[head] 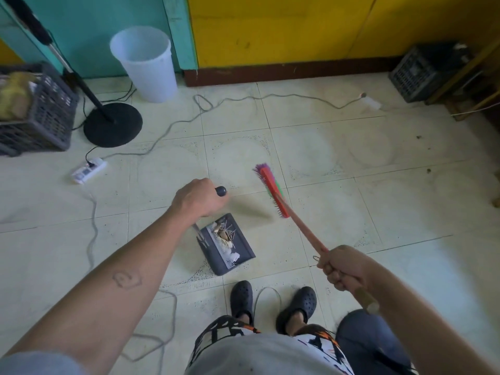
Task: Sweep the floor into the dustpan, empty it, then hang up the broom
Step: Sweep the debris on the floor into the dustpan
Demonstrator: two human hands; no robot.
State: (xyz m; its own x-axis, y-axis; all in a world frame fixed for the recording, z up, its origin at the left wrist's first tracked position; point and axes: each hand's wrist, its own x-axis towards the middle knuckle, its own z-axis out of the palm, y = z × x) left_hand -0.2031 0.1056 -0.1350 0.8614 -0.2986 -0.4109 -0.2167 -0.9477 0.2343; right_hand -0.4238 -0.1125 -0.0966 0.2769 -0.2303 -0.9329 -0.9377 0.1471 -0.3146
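Tiled floor (311, 158), centre: left hand (198, 198) fisted round the dustpan (230, 246) handle, pan apparently lifted and loaded; right hand (342, 266) clenching broom (272, 192). Tilting risks spilling litter before the bin (144, 63).

One broom (272, 192), one dustpan (238, 253), one white bin (146, 63), two crates (46, 112), seemingly, one power strip (88, 170)
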